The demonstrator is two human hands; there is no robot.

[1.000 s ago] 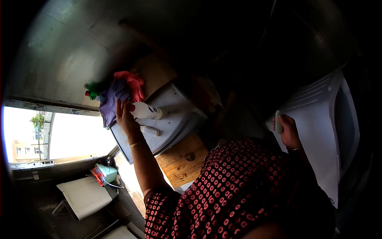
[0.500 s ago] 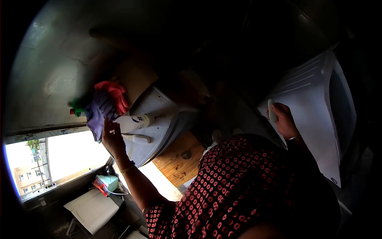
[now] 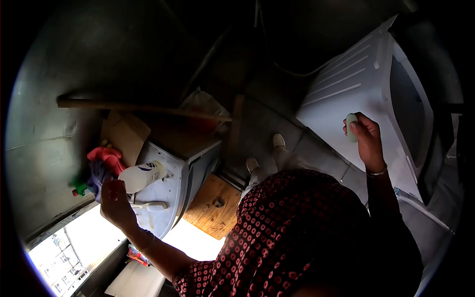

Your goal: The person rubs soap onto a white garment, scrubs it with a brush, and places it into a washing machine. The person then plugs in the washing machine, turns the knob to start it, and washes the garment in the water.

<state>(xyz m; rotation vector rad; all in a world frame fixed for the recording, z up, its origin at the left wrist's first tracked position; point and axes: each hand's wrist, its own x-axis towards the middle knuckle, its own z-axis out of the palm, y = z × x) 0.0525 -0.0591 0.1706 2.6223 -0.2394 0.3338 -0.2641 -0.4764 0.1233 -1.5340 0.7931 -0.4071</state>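
Note:
My right hand (image 3: 370, 141) is closed around a pale green bar of soap (image 3: 352, 127), held up in front of a white appliance. My left hand (image 3: 118, 208) has its fingers bent around a small dark red piece (image 3: 116, 190), whose kind I cannot make out. That hand is beside the lower left end of a white bottle (image 3: 141, 176) with dark lettering; whether they touch is unclear. Near the wrist, a white brush (image 3: 152, 206) lies on a light grey metal top (image 3: 168, 188). Purple gloves (image 3: 96, 174) and a red glove (image 3: 108, 157) are bunched behind the left hand.
The white ribbed appliance (image 3: 341, 99) stands at right. Below the metal top is a wooden board (image 3: 213, 205). A cardboard piece (image 3: 123, 134) and a wooden bar (image 3: 143, 106) are at the back. Bright window (image 3: 74, 252) at lower left; shoes (image 3: 279, 141) on the tiled floor.
The view has shifted, showing more of the floor, shoes and back area. My right hand, still holding the soap, appears higher and further right. Dark red now shows at my left fingers.

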